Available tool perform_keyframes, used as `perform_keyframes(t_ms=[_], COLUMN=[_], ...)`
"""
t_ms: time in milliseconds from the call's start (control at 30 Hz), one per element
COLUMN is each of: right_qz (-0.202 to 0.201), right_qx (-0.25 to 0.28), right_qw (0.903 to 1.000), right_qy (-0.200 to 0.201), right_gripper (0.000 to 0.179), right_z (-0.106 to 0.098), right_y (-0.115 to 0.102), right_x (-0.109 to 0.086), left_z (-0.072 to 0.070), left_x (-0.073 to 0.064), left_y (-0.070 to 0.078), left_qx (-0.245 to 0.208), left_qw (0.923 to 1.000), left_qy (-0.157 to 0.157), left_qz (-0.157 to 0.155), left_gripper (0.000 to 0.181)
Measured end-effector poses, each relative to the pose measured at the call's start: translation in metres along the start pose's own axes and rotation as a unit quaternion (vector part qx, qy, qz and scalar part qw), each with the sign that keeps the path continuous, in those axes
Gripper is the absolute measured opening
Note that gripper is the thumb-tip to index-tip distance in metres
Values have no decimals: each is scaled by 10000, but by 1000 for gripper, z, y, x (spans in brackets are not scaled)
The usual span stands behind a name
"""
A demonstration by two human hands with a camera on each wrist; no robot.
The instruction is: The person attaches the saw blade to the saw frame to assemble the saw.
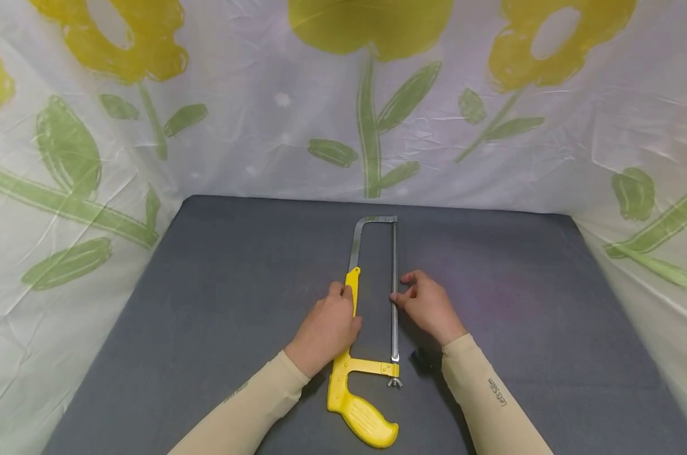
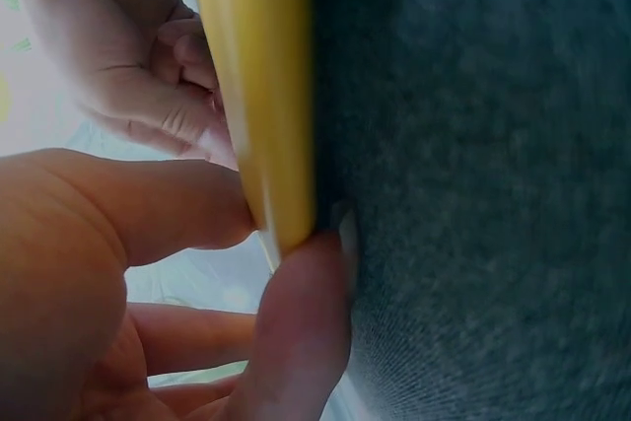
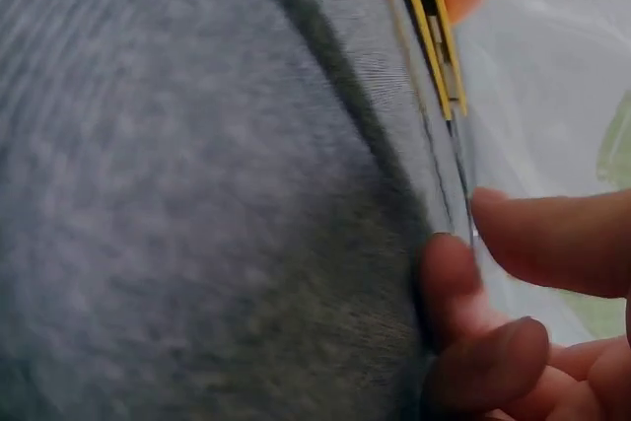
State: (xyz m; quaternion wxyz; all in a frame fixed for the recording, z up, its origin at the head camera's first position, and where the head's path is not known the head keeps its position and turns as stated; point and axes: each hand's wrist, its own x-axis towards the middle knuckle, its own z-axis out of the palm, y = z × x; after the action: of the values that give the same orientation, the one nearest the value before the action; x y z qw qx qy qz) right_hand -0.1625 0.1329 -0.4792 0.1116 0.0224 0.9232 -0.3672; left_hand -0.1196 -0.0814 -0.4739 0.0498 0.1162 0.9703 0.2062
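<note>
A hacksaw with a yellow handle (image 1: 371, 424) lies on the dark tabletop, its far end pointing away from me. My left hand (image 1: 327, 325) pinches the yellow frame (image 2: 268, 76) between thumb and finger, about midway along the saw. At the right side, my right hand (image 1: 431, 306) has its thumb and a fingertip on opposite sides of the thin blade (image 1: 395, 328). The grey metal bow (image 1: 354, 243) runs to the blade's far end. A wing nut (image 1: 395, 382) sits at the near end, beside the handle.
The dark grey table (image 1: 206, 284) has its far edge against a white curtain (image 1: 252, 145) printed with yellow flowers and green leaves. More of this curtain hangs along both sides. A small black object (image 1: 425, 360) shows beneath the right wrist.
</note>
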Motion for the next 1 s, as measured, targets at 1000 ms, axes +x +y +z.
perform_keyframes(t_ms=[1000], right_qz=[-999], right_qx=[-491], right_qw=[9886], right_qy=[-1016], right_gripper=[26], right_z=[2], right_y=[23], right_x=[-115], left_z=[-15], left_x=[-13], left_y=[9], left_qx=[-191], left_qw=[9986], left_qy=[-451], left_qz=[-182], left_gripper=[66])
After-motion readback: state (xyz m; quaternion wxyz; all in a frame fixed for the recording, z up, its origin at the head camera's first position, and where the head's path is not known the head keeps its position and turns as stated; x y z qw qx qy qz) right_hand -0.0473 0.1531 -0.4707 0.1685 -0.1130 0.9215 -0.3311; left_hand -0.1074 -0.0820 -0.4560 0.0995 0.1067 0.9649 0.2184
